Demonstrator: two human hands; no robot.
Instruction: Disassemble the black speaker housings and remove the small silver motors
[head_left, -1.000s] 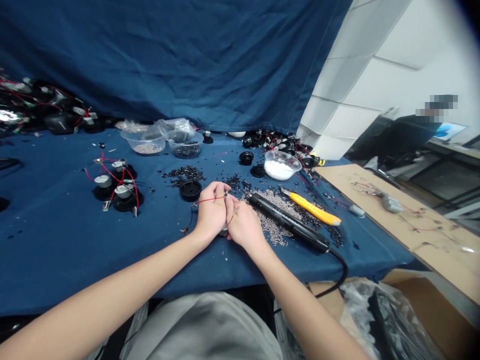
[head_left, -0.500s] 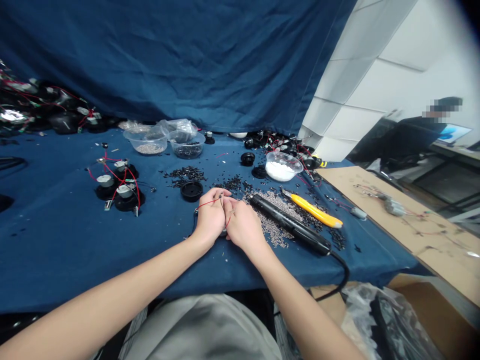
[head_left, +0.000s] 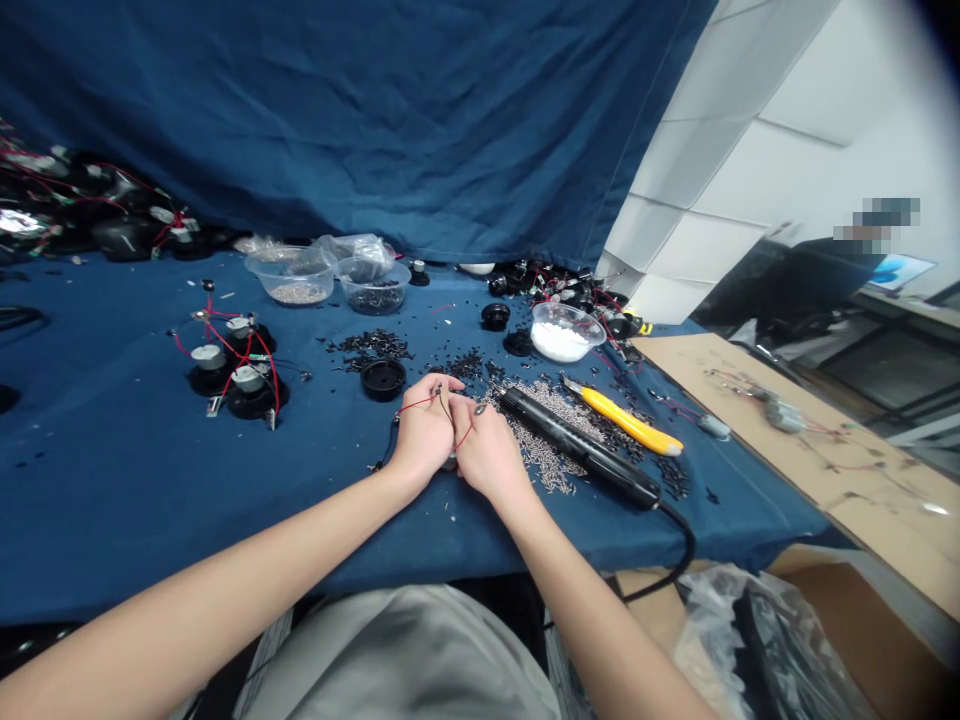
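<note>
Red, thin wires (head_left: 418, 404) trailed across the person's left hand (head_left: 424, 430) and right hand (head_left: 487, 445), which met over the blue, cloth-covered surface (head_left: 322, 530) around a mostly hidden dark part (head_left: 449, 463). Their fingers curled inward; I couldn't tell whether they pinched it. A black, cylindrical corded tool (head_left: 577, 447) lay just beside the right hand.

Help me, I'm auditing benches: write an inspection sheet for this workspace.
Surface: blue cloth, strewn with small metal pieces.
Job's things: mostly hidden part; red wire over left hand.
Clutter: black bits, wired assemblies, yellow-handled tool, corded black tool.
Hands: left hand and right hand together; grip unclear.
Cables: black cord from the corded black tool over the near edge.
Surroundings: person near a lit screen; cardboard box at lower right.
</note>
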